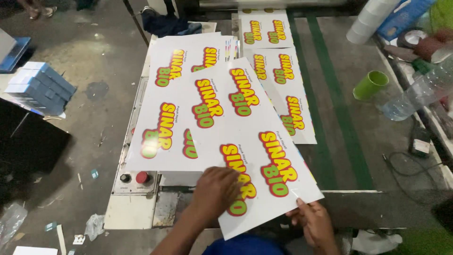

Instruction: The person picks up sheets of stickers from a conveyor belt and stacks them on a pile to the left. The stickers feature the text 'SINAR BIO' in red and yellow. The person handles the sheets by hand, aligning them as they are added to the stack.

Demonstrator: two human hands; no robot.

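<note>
Hands meet at the near edge of the topmost printed sheet (245,141), a glossy white sheet bearing red, yellow and green logos. The left hand (216,189) lies palm down on the sheet's lower part, fingers spread flat and pressing it, the forearm coming up from the bottom of the view. The right hand (315,222) pinches the sheet's near right corner between thumb and fingers, wrist bent upward.

That sheet lies tilted across a fanned pile on the tabletop (349,118), a grey surface with two green stripes. At least four more printed sheets show beneath and beyond it: two (188,61) to the left and two (283,89) running toward the far edge; the exact count in the pile cannot be told.

On the tabletop's right side lies one green cup (370,85) on its side, near one clear plastic bottle (415,94). Below the pile's left edge sits a control panel with one black button (125,178) and one red button (142,177). One stack of blue boxes (40,87) stands on the floor at left.
</note>
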